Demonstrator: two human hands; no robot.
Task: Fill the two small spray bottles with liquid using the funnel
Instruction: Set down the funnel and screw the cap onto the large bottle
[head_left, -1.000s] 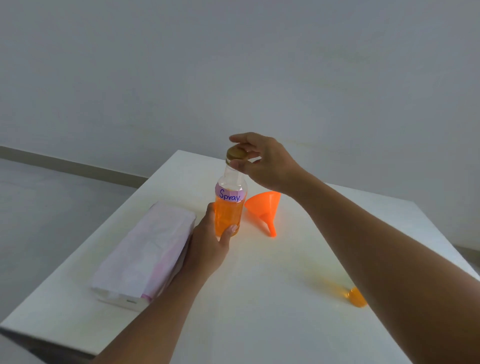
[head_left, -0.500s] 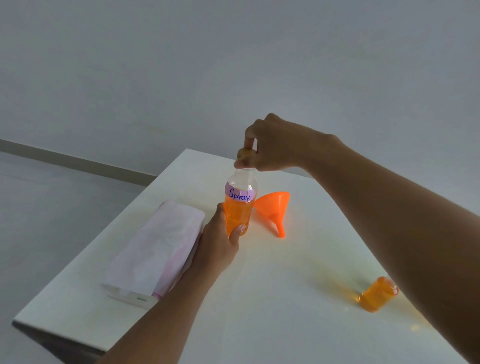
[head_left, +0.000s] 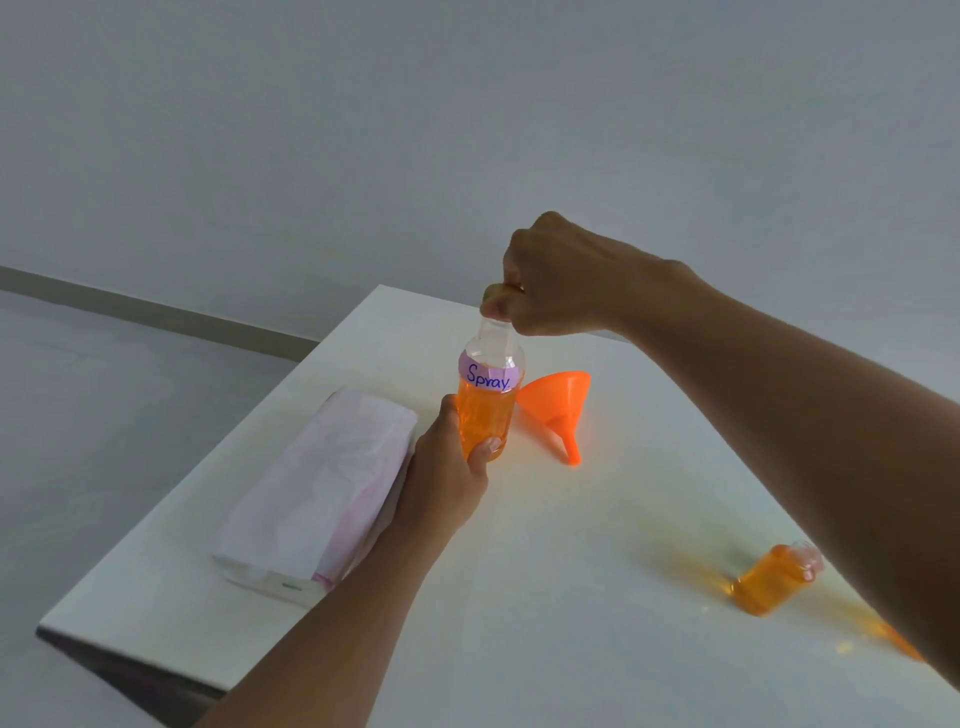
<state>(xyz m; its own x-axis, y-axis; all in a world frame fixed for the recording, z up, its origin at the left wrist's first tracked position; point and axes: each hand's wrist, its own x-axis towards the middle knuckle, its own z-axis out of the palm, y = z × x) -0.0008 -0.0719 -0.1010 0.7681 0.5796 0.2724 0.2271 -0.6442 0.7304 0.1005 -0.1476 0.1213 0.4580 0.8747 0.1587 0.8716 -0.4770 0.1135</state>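
Nearest, by the desk's (head_left: 571, 597) right edge, a small bottle (head_left: 776, 579) stands open-topped, tinted orange; a second is all but hidden under the right forearm. Mid-desk, the left hand (head_left: 441, 473) grips the base of the big bottle (head_left: 488, 400), upright and labelled "Spray", about two-thirds full of orange liquid. The right hand (head_left: 556, 280) is clenched on its cap: uncapping seems the step in hand. Next would be standing the funnel (head_left: 558, 410), lying on its side just beyond, in a small bottle. A tissue pack (head_left: 322, 488) lies along the left edge.
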